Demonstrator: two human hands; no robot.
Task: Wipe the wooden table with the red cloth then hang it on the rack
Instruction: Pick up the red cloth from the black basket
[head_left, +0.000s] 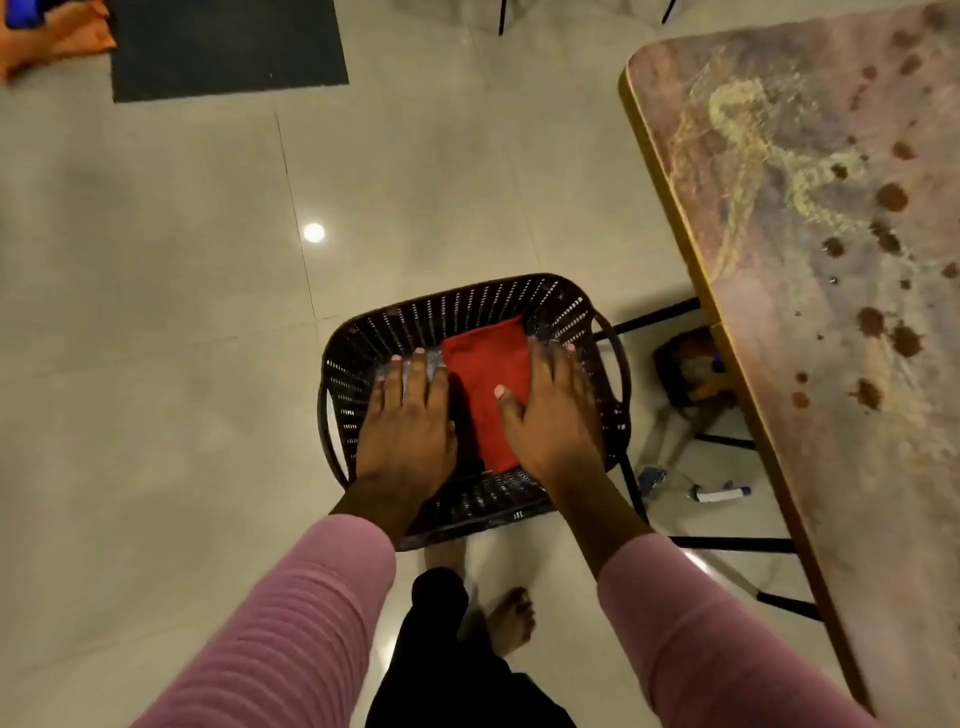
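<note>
I'm barely started: both hands, left (402, 415) and right (550, 410), spread flat, grip released, over the red cloth (485, 374) in the basket (358, 358); counter (810, 260) at two o'clock unwiped (stains everywhere).

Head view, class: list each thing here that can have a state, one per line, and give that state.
red cloth: folded, lying in the basket
basket: on the floor, beside the table
wooden table: stained, dark spots, not yet wiped
left hand: open, fingers spread, over the basket
right hand: open, flat, at the cloth's edge
mat: flat on the floor
</note>
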